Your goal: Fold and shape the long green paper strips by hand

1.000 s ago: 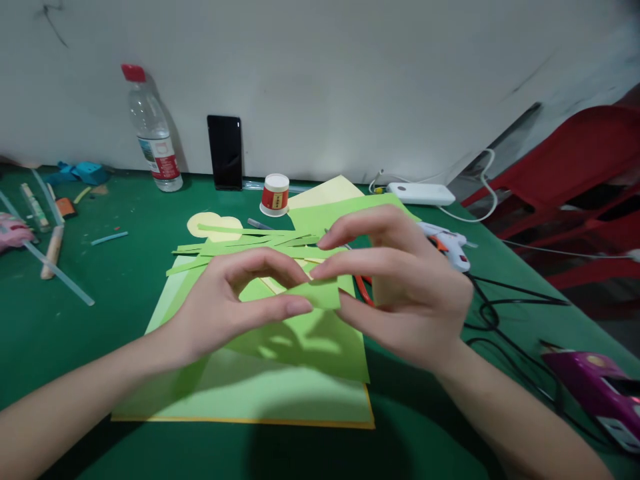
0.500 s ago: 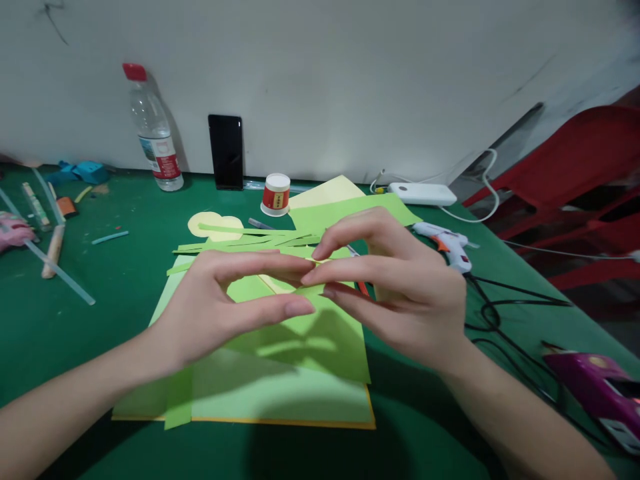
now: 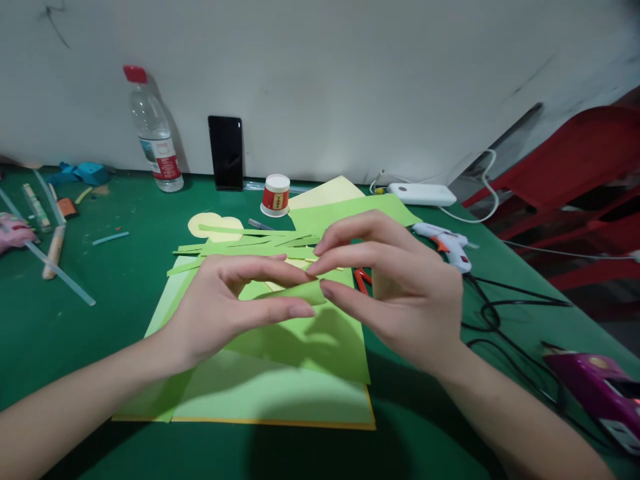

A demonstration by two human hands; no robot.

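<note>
Both hands meet above a stack of green paper sheets (image 3: 280,393) on the green table. My left hand (image 3: 225,307) pinches a green paper strip (image 3: 300,293) between thumb and forefinger. My right hand (image 3: 400,287) grips the same strip at its right end with its fingertips. The strip curls into a small roll between the fingers. Its long tail runs down under my left wrist to the sheets' front left corner.
Cut green strips (image 3: 245,243) and yellow paper shapes (image 3: 215,225) lie behind the hands. A water bottle (image 3: 153,133), a black phone (image 3: 225,152) and a small red cup (image 3: 275,195) stand by the wall. A glue gun (image 3: 447,244), red-handled scissors (image 3: 361,279), cables and a purple tool (image 3: 595,390) lie right.
The flat end of the strip has been curled into a roll between the fingertips. The hands stayed close together and the strip's tail shifted slightly left.
</note>
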